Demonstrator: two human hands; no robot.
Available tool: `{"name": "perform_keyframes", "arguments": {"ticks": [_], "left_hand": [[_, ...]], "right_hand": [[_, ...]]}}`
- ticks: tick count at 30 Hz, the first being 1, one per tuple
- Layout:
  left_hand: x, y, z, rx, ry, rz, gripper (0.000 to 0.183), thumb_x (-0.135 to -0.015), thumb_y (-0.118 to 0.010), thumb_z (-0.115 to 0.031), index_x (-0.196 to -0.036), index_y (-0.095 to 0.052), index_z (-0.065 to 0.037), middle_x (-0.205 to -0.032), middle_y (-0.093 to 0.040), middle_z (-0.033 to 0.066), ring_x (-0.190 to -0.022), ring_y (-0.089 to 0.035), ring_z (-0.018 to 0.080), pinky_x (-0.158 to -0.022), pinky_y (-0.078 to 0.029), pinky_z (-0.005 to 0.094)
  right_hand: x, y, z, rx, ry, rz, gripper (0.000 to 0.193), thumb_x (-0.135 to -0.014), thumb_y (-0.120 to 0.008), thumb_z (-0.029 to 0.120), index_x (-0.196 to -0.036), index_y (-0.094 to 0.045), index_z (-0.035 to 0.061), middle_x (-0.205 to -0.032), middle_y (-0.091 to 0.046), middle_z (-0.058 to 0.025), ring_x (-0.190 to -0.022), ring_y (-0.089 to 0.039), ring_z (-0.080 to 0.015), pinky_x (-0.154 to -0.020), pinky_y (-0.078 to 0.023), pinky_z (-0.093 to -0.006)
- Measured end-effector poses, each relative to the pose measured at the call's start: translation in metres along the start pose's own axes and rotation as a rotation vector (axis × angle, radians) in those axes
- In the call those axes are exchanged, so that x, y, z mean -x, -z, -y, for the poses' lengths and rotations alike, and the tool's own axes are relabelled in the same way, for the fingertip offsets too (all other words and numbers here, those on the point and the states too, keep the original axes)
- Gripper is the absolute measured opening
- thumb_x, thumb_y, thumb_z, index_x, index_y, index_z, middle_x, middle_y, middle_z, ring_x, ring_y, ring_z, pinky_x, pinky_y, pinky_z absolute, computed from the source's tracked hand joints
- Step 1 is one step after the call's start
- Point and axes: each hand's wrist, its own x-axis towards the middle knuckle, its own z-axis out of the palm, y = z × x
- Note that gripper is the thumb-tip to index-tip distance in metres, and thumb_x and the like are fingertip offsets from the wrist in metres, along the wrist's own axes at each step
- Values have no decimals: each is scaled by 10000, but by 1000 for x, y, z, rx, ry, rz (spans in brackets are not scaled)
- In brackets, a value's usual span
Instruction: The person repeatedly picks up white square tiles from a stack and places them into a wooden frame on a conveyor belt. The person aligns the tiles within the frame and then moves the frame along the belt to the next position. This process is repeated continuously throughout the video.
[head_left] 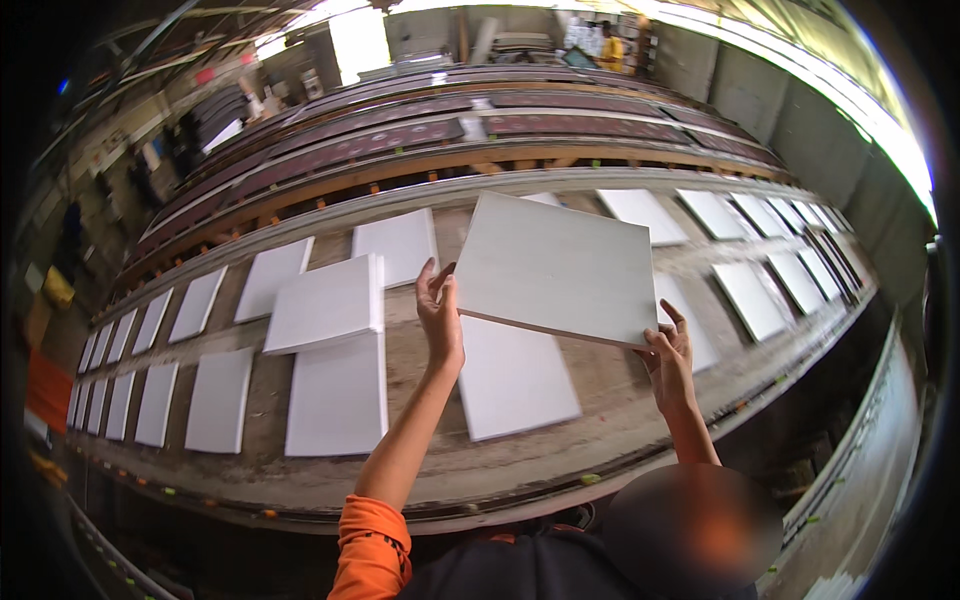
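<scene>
1. I see both hands gripping: the left hand (440, 318) presses on the left edge of the grey-white panel (560, 268), and the right hand (673, 355) pinches its lower right corner.
2. The panel is in the air, tilted, above the long table (625, 425), and it partly covers the white panel (515, 385) lying there.
3. It looks stiff to me, because it stays flat while only its sides are held. I judge it rather light, but wide.
4. Its face seems smooth, so it could slip if the fingers press weakly. The corners are probably the fragile part.
5. I think the best hold is on two opposite edges, near the middle, with the palms away from the face.
6. The white stack (322, 305) rests to the left of the left hand.
</scene>
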Motion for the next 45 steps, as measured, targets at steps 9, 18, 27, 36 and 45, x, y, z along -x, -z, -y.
{"name": "perform_keyframes", "arguments": {"ticks": [9,18,27,36,45], "left_hand": [[130,-271,66,237,256,468,354,-886,-517,-165,-1215,-459,-48,-1001,-565,29,-847,-544,59,-713,-464,205],[303,-487,138,425,511,422,537,-816,-606,-123,-1262,-321,-32,-1080,-507,93,-938,-524,144,-757,-460,238],[448,-605,190,468,727,662,526,-881,-506,-95,-1306,-225,37,-1279,-359,157,-1188,-367,217,-1022,-267,325],[453,-743,260,335,774,620,557,-895,-497,-159,-1315,-187,36,-1294,-345,169,-1193,-368,239,-1018,-290,346],[476,-883,299,263,635,610,700,-815,-592,-43,-1326,-120,42,-1279,-312,207,-1171,-368,248,-1016,-286,334]], "right_hand": [[48,240,76,-138,386,-521,564,-835,-510,27,-1338,-256,23,-964,-479,-69,-867,-550,-136,-778,-515,-302],[110,396,151,82,485,-884,586,-824,-513,26,-1345,-251,-31,-982,-468,-96,-853,-559,-135,-761,-528,-278],[126,499,162,175,418,-1112,648,-754,-545,70,-1328,-278,-68,-1176,-463,-150,-1025,-523,-188,-879,-463,-298],[40,632,187,107,329,-1076,653,-765,-511,-8,-1356,-238,-55,-1235,-430,-173,-1084,-494,-208,-936,-402,-298],[-49,748,239,123,308,-1106,739,-745,-493,-35,-1391,-136,2,-1211,-396,-185,-1008,-511,-206,-839,-458,-299]]}}
